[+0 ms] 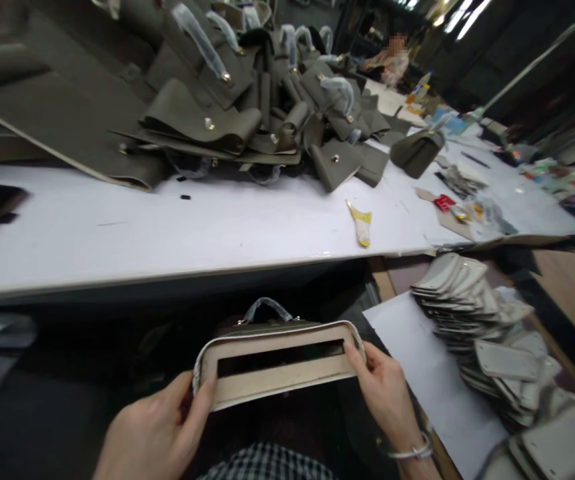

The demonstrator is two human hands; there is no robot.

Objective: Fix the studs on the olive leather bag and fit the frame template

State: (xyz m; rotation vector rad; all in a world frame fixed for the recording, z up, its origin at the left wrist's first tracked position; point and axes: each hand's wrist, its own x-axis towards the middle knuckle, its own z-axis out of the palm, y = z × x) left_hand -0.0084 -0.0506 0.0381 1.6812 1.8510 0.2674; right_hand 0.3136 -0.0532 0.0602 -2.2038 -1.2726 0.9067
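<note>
Left hand: closed on the frame's left end, thumb on its face.
Right hand: closed on the right end, one bracelet at the wrist.
Frame: one tan piece with one long slot, at 6 o'clock below the tabletop.
Pile: many olive bag parts, 12 o'clock, too many to count.
Stack: many grey panels, 3 o'clock.
Tube: one, yellow.

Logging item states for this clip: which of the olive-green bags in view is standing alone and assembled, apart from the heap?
The small olive-green leather handbag at the right end of the white worktable. It stands closed by itself; the other pieces lie jumbled in the pile of olive-green bag parts.
</note>
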